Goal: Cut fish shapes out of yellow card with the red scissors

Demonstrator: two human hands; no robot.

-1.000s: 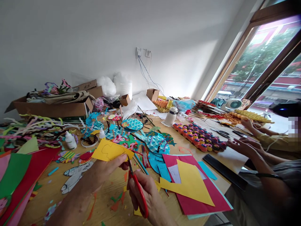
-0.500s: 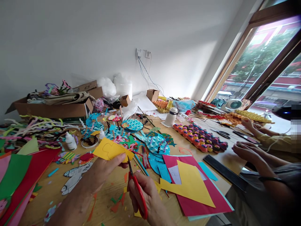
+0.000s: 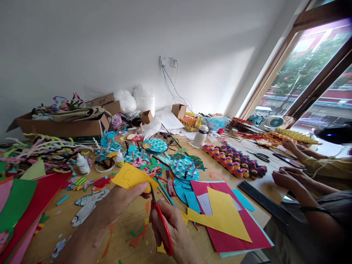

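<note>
Left hand (image 3: pixel 124 198) pinched yellow rectangular paper card with drawn outline (image 3: pixel 130 176), 7 o'clock from view centre; right hand (image 3: pixel 174 223) gripped red-handled metal scissors (image 3: pixel 160 215) at card's 5 o'clock, blades at its edge. Clean line likely needed card turned, not scissors

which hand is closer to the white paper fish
Left. The left hand holds yellow paper just right of the white paper fish; the right hand holds the scissors farther right.

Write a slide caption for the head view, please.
Left hand holding yellow paper with a drawn outline, right hand holding red-handled scissors at its edge, over a craft-strewn table.
</note>
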